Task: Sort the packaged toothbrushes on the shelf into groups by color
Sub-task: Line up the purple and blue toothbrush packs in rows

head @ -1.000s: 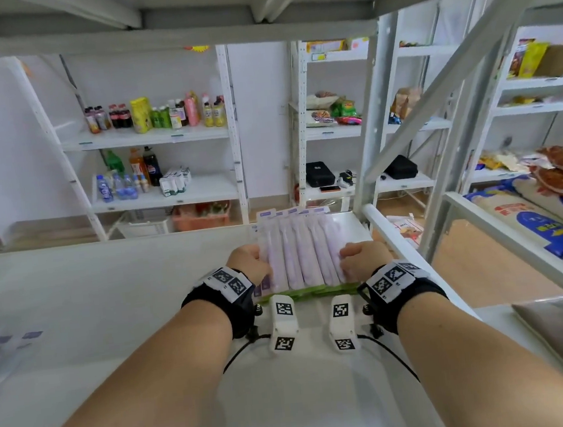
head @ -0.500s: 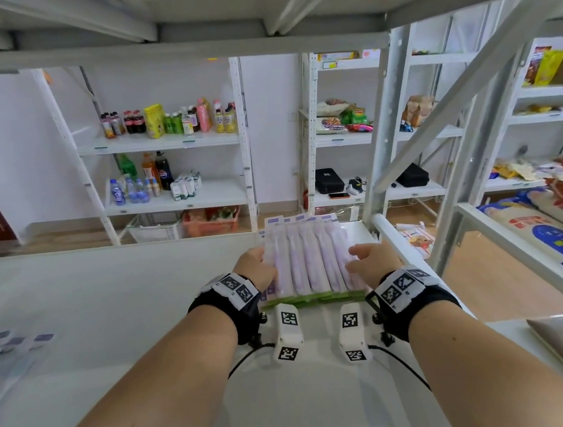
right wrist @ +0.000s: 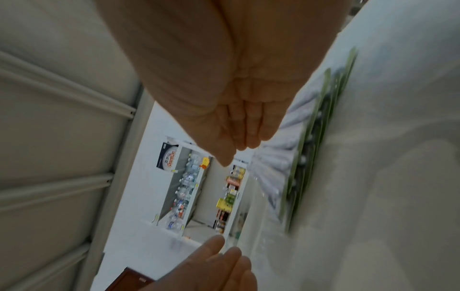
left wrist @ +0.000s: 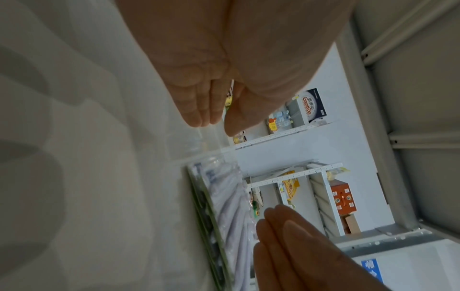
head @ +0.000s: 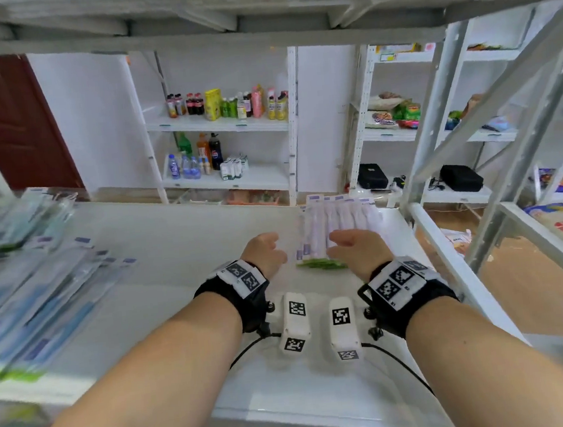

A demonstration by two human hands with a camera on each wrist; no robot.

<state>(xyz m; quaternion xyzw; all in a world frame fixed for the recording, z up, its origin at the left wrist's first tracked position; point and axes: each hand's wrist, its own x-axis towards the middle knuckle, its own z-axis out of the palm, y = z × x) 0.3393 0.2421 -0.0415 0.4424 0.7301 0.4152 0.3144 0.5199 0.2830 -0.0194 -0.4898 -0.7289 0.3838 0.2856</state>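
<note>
A stack of purple packaged toothbrushes with green card bottoms lies flat at the far right of the white shelf. My left hand hovers just left of the stack, fingers relaxed and holding nothing. My right hand hovers over the stack's near end, also empty. In the left wrist view the purple stack lies past my straight fingers. The right wrist view shows the same stack beside my open fingers. A loose pile of blue packaged toothbrushes covers the shelf's left side.
A slanted metal upright and the shelf's right edge rail stand close to the purple stack. The upper shelf's underside hangs low overhead. Bare shelf surface lies between the two toothbrush piles. Stocked shelves stand beyond.
Both hands have let go of the purple stack and drawn back from it. The head view has swung left, bringing the blue pile into sight.
</note>
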